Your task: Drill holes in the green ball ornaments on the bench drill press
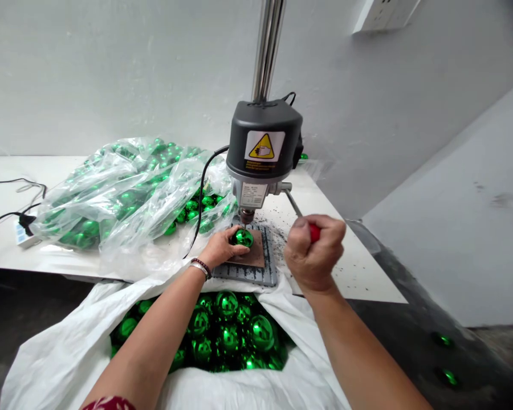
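- A white table (359, 279) is running along a wall, bearing a clear plastic bag (137, 199) of shiny green balls; in front, an open white sack (47, 359) is holding more.
- A dark grey bench drill press (239, 134) is standing on the table, its head hanging over a grey slotted base (271, 275) and a flat brown board (257, 259).
- The right hand (314, 250) is gripping, in a tight fist, the red knob (314, 232) of the feed lever (293, 203), right of the green ball and apart from it.
- The left hand (222, 247), the nearer one, is curling thumb and fingers round one green ball (242, 239), steadying it from its left above the board. Being round, the ball is showing no long axis.
- A warning sticker (265, 146) is displaying a yellow triangle with a hand symbol; its small lettering is blurring beyond reading.
- A white data label (253, 195) below is carrying print too tiny to read.
- The drill bit (245, 226) is pointing down at the ball's top; whether it is touching, I cannot tell.
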Demonstrator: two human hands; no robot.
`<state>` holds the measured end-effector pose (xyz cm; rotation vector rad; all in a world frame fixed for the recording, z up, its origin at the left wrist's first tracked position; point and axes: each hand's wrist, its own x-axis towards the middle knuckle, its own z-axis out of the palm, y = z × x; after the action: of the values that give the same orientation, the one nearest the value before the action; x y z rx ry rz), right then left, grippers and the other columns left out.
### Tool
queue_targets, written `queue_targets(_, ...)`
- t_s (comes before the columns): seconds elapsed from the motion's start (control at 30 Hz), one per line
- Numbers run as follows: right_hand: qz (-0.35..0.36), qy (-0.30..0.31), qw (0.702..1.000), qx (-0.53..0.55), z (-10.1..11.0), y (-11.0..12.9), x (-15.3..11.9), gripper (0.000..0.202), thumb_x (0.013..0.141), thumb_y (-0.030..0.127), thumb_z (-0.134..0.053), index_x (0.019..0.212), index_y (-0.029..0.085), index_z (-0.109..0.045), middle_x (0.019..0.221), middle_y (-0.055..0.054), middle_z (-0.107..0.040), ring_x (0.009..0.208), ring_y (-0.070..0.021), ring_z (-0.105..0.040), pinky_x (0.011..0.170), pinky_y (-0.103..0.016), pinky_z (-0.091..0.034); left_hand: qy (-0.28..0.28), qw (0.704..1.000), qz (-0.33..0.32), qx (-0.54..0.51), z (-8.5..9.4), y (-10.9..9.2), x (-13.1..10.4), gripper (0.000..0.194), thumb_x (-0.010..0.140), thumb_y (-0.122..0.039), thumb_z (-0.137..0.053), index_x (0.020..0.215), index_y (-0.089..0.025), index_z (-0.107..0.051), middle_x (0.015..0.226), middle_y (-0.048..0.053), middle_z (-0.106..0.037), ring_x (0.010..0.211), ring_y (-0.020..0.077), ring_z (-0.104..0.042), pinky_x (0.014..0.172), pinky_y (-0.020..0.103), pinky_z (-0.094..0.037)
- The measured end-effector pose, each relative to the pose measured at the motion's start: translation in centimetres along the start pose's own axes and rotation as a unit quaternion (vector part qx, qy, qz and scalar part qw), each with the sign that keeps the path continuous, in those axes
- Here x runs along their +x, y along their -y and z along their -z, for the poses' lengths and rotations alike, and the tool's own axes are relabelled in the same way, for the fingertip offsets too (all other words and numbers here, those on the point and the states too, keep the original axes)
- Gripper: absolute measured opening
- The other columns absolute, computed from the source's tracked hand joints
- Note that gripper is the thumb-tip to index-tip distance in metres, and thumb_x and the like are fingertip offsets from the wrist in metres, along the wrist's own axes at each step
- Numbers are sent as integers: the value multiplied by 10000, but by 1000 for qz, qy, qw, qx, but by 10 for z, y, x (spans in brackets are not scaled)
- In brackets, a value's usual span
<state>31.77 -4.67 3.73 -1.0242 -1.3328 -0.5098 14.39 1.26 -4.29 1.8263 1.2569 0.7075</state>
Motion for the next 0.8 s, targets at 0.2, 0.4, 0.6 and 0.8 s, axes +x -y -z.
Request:
queue_targets(0.2, -77, 19, 997, 6, -18, 4, 70, 254, 896, 381, -432, 759, 167, -444, 635, 33, -454, 552, -45, -384, 532, -197, -324, -24, 999, -14, 24, 1, -13, -8, 468, 649, -301, -732, 1091, -163, -661, 907, 17, -691, 846, 196, -620, 804, 301, -482)
queue_targets(0.4, -141, 58, 988, -29, -22, 7, 90, 337, 920, 451, -394, 784, 145, -433, 677, 44, -426, 623, -43, -374, 691, -219, -401, 51, 997, -56, 13, 36, -26, -44, 508, 662, -279, -736, 1151, -178, -639, 1024, 30, -697, 911, 187, -608, 821, 276, -470)
queue_targets(0.6, -136, 74, 986, -62, -20, 6, 87, 265, 912, 375, -441, 811, 131, -468, 687, 35, -482, 614, -39, -397, 629, -207, -327, 262, 962, 0, 71, 103, -38, -77, 523, 631, -389, -789, 1123, -232, -708, 1006, 21, -737, 804, 167, -631, 732, 247, -465)
queue_targets(0.8, -129, 70, 986, -80, -20, 4, 85, 325, 914, 432, -432, 823, 131, -510, 697, 17, -509, 613, -52, -424, 630, -231, -368, -118, 961, 117, 221, 140, 13, -48, 294, 800, -206, -551, 1018, -173, -746, 937, 119, -740, 826, 234, -654, 794, 328, -473)
